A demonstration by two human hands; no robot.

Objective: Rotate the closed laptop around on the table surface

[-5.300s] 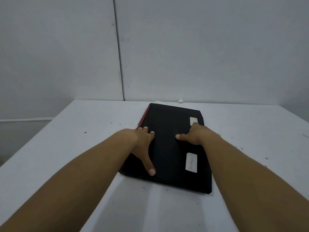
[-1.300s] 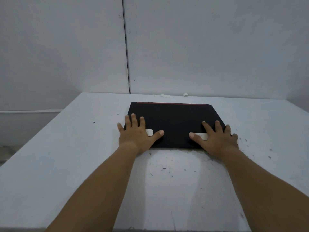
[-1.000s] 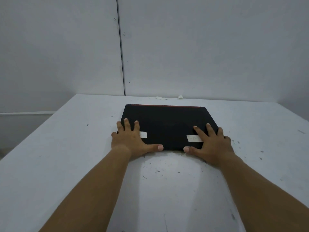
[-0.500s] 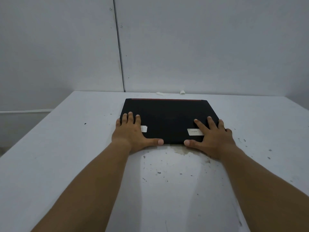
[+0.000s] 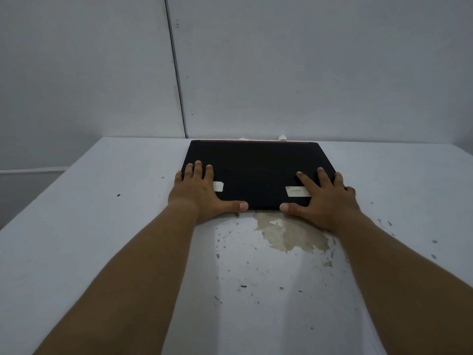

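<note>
The closed black laptop (image 5: 256, 170) lies flat on the white table (image 5: 102, 226), long side towards me, with a red strip along its far edge close to the wall. My left hand (image 5: 199, 193) presses on its near left corner, fingers spread on the lid and thumb along the near edge. My right hand (image 5: 325, 201) does the same at the near right corner. Two white stickers (image 5: 294, 191) on the lid are partly covered by my hands.
A brownish patch of peeled paint (image 5: 289, 234) and dark specks mark the table just in front of the laptop. The grey wall (image 5: 307, 73) rises right behind the table's far edge, with small white scraps (image 5: 282, 137) at its foot. The table's left edge drops off.
The laptop, first lengthwise, now lies crosswise and has slid away from me towards the wall under both hands. The peeled patch has come into view in front of it.
</note>
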